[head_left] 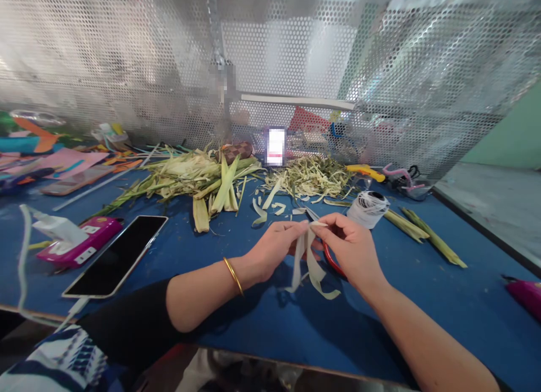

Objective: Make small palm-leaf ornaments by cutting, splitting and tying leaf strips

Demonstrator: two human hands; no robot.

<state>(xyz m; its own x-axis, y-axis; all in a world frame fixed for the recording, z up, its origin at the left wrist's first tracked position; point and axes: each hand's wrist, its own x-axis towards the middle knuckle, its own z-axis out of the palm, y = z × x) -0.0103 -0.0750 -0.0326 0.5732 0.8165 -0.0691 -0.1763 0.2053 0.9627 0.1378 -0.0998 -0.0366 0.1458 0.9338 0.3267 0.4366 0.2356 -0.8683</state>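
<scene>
Above the blue table (270,319), my left hand (274,246) and my right hand (353,248) meet with fingertips almost touching. Both are closed in a pinch on pale, ribbon-like strips of dried plant husk (315,266), whose loose ends curl downward. Partly hidden under my right hand lies a pair of scissors with a red handle (332,261). Just behind that hand stands a spool of white thread (367,209). Several short cut pieces of husk (260,213) are scattered beyond my fingers.
Long green husks (190,175) and shredded strips (315,178) are heaped at the back, before a perforated metal screen (291,59). At left lie a black-screened phone (118,257) and a magenta power strip (91,243) with a white cable. Two stalks (435,237) lie at right.
</scene>
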